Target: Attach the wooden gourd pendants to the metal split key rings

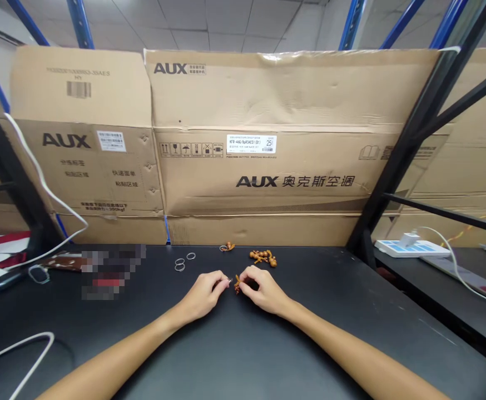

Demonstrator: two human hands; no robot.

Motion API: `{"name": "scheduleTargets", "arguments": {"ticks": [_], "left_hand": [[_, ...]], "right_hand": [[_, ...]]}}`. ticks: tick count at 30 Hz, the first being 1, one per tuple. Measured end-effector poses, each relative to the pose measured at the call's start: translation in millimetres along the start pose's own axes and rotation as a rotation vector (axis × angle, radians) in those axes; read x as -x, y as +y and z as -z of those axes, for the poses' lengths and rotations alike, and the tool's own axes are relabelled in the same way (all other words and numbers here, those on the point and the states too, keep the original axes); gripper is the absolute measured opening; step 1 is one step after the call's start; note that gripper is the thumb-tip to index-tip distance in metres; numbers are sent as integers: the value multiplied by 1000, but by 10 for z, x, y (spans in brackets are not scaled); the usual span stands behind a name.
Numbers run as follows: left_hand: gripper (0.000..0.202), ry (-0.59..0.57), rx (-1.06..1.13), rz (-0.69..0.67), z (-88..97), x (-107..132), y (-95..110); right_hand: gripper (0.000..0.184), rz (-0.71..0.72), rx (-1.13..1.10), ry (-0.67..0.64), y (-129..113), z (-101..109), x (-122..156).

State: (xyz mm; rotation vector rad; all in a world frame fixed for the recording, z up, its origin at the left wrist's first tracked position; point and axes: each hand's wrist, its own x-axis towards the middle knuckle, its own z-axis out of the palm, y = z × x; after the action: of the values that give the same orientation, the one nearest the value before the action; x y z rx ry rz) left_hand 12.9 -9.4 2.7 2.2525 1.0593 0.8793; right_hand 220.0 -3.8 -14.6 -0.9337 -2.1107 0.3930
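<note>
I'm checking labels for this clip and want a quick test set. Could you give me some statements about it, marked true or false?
1. The right hand pinches an orange-brown charm. True.
2. The three silver rings lie right of the charm pile. False: they lie left of it.
3. A white plug sits on the power strip. True.
4. The left hand is gloved. False: it is bare.
5. The cardboard reads AUX. True.

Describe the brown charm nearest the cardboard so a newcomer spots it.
Find the tall cardboard behind the black table. Near its foot, beyond the left hand, lies the brown charm. Unlike the pile to its right, it shows a metal ring alongside.
</note>
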Motion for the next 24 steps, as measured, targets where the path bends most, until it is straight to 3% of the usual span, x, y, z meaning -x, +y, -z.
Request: {"name": "scheduleTargets", "arguments": {"ticks": [9,24], "left_hand": [[30,-8,-7,3,-6,-2,-19],[31,-49,-2,-19,13,8,29]], "right_hand": [[18,-69,-25,-66,-45,24,7],[20,-8,-1,-109,-85,26,-8]]}}
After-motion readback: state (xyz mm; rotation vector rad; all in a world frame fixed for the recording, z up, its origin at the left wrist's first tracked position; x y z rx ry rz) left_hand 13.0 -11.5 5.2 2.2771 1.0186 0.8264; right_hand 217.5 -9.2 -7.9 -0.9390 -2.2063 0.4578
